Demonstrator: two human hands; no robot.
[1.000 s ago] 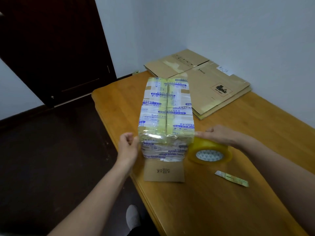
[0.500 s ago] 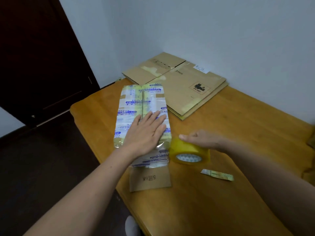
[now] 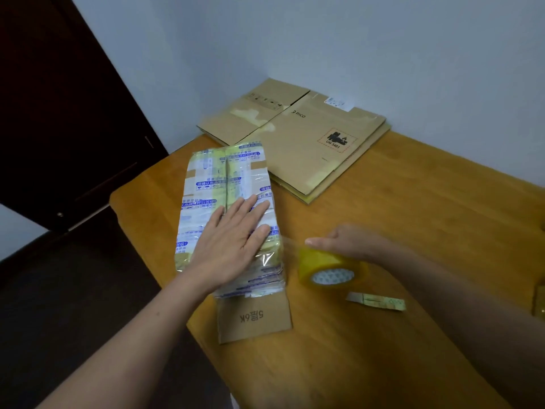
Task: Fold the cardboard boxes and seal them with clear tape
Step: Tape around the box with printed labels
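Left hand (image 3: 233, 243) now presses flat atop tape-wrapped box (image 3: 212, 184); right hand (image 3: 351, 242) grips tape roll (image 3: 330, 271).

Tape-wrapped box (image 3: 206, 184), perhaps sealed, beside roll (image 3: 320, 262)

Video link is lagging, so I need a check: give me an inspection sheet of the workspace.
Surface: orange-brown wooden table.
Job's things: tape-wrapped rectangular cardboard box, plain flap toward the person; yellowish clear tape roll beside it; flattened brown cardboard boxes by the wall.
Clutter: small yellowish strip near the roll.
Hands: left hand flat on the box; right hand holds the roll.
Cables: nothing seen.
Surroundings: white walls, dark door, dark floor.
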